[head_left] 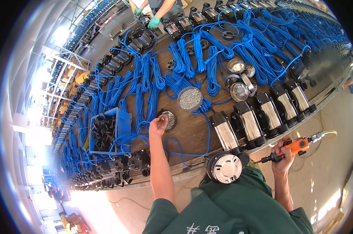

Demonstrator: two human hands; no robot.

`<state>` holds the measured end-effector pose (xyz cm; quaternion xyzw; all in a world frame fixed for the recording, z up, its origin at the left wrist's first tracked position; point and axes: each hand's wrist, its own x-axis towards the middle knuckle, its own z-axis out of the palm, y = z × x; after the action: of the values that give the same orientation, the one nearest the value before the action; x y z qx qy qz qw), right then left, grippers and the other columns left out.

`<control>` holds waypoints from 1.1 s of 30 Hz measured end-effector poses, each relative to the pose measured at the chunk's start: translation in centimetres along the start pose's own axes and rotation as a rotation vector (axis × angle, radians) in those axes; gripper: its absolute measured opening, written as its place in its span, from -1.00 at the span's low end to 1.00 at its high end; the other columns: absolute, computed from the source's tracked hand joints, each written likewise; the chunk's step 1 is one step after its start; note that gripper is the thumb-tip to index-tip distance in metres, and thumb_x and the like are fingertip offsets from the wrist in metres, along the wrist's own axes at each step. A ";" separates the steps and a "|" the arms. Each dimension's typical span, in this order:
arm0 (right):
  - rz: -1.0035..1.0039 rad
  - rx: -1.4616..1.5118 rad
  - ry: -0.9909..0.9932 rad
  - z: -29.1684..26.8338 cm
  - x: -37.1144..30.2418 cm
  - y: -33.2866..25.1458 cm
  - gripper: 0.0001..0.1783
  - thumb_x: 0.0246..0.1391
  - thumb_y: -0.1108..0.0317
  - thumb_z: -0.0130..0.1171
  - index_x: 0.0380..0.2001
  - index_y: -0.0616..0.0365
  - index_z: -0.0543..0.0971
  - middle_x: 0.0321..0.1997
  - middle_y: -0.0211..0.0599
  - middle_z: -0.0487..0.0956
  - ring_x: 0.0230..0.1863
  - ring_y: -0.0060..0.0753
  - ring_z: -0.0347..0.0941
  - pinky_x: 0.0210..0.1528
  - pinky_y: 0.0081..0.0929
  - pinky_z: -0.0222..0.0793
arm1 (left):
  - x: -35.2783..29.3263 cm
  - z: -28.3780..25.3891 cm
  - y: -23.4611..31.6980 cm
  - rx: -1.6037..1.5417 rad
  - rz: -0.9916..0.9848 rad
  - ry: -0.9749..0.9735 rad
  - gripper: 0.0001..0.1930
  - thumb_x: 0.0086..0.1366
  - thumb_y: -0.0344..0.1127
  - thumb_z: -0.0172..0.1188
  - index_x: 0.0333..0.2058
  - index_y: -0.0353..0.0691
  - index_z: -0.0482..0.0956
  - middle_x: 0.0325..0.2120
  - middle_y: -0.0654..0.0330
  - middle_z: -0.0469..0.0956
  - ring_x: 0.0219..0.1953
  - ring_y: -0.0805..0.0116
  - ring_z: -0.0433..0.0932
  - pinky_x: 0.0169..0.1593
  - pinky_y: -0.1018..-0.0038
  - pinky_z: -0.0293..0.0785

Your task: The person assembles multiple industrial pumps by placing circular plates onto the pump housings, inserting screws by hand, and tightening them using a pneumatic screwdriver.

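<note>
My left hand [158,125] reaches over the table to a small dark bowl of small metal parts [169,119]. Its fingers are pinched together at the bowl's rim, and whatever they hold is too small to make out. In my right hand [282,158] is an orange power screwdriver [297,146], its dark bit pointing left and a yellow hose at its back end. Between my arms, against my body at the table edge, a pump [226,168] lies tipped with its round, slotted metal end facing me.
Several silver-and-black pumps [248,124] stand along the near edge on the right. Bundles of blue cable [212,70] cover the table. A blue bin [123,128] holds black parts; a round tub of small parts [190,100] and metal discs [239,91] lie beyond. A gloved co-worker's hand [154,22] is across.
</note>
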<state>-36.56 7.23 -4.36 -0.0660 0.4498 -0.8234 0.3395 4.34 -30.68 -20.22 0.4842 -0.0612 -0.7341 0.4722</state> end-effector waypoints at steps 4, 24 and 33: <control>0.008 0.020 -0.077 0.3 0.2 -0.2 -0.64 -0.15 0.45 -0.02 -0.17 0.21 0.38 -0.38 -0.30 0.36 -0.53 -0.52 0.24 -0.39 -0.50 0.29 | -2.6 0.3 -0.3 -0.001 0.055 -0.066 -0.73 0.31 -0.53 -0.16 -0.11 -0.62 0.39 -0.13 -0.22 0.47 -0.06 -0.10 0.50 0.05 0.18 0.54; -0.021 0.043 -0.135 3.5 -0.9 -1.7 -0.64 -0.18 0.47 -0.02 -0.19 0.23 0.37 -0.44 -0.29 0.37 -0.55 -0.49 0.28 -0.40 -0.47 0.32 | -0.3 2.6 -3.5 1.988 0.609 0.455 -0.78 0.00 -0.37 0.16 -0.36 -0.30 0.66 -0.30 -0.16 0.60 -0.17 -0.09 0.58 -0.10 0.17 0.51; -0.043 0.109 -0.197 4.5 -0.1 -1.8 -0.62 -0.19 0.44 0.06 -0.19 0.23 0.39 -0.40 -0.30 0.40 -0.55 -0.51 0.29 -0.41 -0.42 0.31 | -6.5 3.6 -0.1 0.639 0.170 -0.097 -0.86 0.20 -0.29 0.05 -0.51 -0.17 0.46 -0.73 0.37 0.27 -0.71 0.48 0.21 -0.65 0.52 0.12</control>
<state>-35.51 4.81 -0.28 -0.1378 0.3675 -0.8432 0.3674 2.04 -27.03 -14.10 0.5655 -0.3509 -0.6578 0.3527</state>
